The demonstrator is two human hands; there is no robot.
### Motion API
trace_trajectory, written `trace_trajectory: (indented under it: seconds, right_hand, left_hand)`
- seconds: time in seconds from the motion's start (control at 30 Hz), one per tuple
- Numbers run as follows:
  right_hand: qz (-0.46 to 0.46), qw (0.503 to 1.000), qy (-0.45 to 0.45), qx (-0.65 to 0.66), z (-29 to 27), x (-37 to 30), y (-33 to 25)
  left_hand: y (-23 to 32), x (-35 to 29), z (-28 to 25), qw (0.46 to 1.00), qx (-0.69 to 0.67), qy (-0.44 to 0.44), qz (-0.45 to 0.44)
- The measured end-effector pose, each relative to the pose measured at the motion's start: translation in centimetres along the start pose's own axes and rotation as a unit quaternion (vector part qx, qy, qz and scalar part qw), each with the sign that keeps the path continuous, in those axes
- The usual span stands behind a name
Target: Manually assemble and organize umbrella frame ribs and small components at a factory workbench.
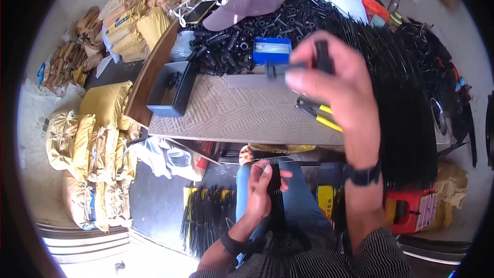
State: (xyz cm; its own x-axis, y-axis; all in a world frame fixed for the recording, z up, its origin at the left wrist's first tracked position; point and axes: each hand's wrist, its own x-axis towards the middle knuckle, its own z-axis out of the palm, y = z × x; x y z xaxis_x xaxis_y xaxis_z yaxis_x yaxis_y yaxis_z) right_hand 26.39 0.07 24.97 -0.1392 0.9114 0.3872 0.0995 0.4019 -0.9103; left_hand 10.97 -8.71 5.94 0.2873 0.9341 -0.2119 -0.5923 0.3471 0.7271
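Note:
My left hand (259,190) is low in front of my lap, its fingers closed round a bundle of thin black strips (277,203). Raised over the table, my right hand (347,80) is smeared by motion, with a short black tubular piece (322,57) gripped between thumb and fingers. A second dark piece beside the thumb is too blurred to make out. Below that hand lie pliers with yellow handles (329,122). A blue box (271,61) holding pale thin strips stands just left of it, behind a flat grey bar (249,81).
Many black tubular parts (226,51) are heaped at the table's back, under a cap (252,0) and near a phone (199,12). A dark grey bin (167,110) stands left. Long black strips (406,118) hang over the right side. Yellow sacks (105,105) are stacked at left.

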Motion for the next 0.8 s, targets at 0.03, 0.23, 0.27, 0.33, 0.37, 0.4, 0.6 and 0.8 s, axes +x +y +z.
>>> trace_trajectory:
  seconds: [0.03, 0.23, 0.27, 0.33, 0.37, 0.4, 0.6, 0.8]
  right_hand:
    - [-0.024, 1.000, 0.004, 0.007, 0.2, -1.8, 0.9]
    - [0.015, 0.998, 0.036, 0.045, -3.9, -4.4, -0.7]
    - [0.001, 0.999, 0.048, 0.014, -5.2, -5.2, -1.9]
    - [-0.033, 0.997, 0.076, -0.011, -7.1, -6.9, -3.5]
    - [-0.016, 0.994, 0.101, -0.029, -7.2, -7.9, -4.9]
    - [0.002, 0.991, 0.123, -0.043, -6.6, -9.2, -5.7]
    - [0.160, 0.977, 0.036, 0.137, 1.2, -17.9, 0.0]
    - [0.162, 0.976, 0.120, 0.078, 1.6, -14.9, 5.2]
  left_hand:
    - [-0.1, -0.1, 0.5, 1.000, 0.008, -0.001, -0.002]
    - [-0.3, -1.0, 0.4, 0.997, 0.073, -0.018, 0.002]
    - [-0.6, -0.9, 0.6, 0.997, 0.069, -0.021, 0.002]
    - [-0.9, -0.7, 1.2, 0.998, 0.058, -0.017, 0.017]
    - [-0.8, -0.7, 1.3, 0.998, 0.063, -0.007, 0.020]
    - [-0.8, -0.7, 1.1, 0.997, 0.069, 0.008, 0.024]
    - [-0.6, -1.3, 1.4, 0.999, 0.037, 0.005, 0.008]
    - [-0.2, -2.8, 1.7, 0.998, 0.046, -0.053, -0.005]
